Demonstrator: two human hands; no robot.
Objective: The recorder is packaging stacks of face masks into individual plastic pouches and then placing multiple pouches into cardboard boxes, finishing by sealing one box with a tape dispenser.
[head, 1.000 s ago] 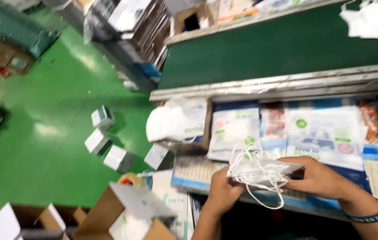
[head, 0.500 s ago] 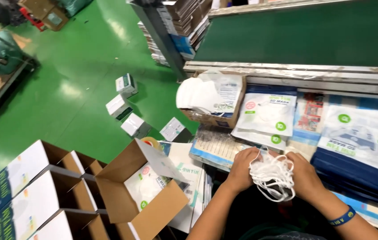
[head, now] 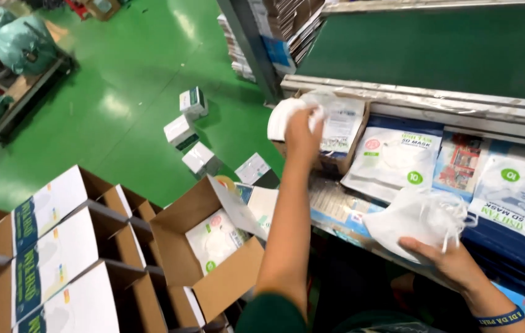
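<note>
Left hand [head: 302,132] is stretched up and forward to the box [head: 335,161] at the back of the bench, fingers closed on a stack of masks [head: 287,117] standing in it. Half a second ago this hand was low, paired with the right around one loose bundle; now the two hands are well apart.

Right hand [head: 444,259] stays low at the near edge of the bench, palm up, fingers curled under a bundle of masks [head: 419,216] with ear loops trailing to the right. A blue wristband [head: 501,317] sits on that wrist. The bundle rests partly on the hand, partly against the packs behind it.

Around them: flat printed packs [head: 398,157] lie side by side on the bench, white with green dots, one reddish pack [head: 459,163] between them. Behind runs a green belt [head: 447,52] with a metal rail [head: 422,102] in front.

Below left of the bench an open carton [head: 213,246] holds sealed packs; a row of more cartons [head: 53,246] stands to its left. Four small boxes [head: 188,135] lie scattered on the green floor [head: 120,92]. View has swung left since the earlier frame, showing more floor and cartons
</note>
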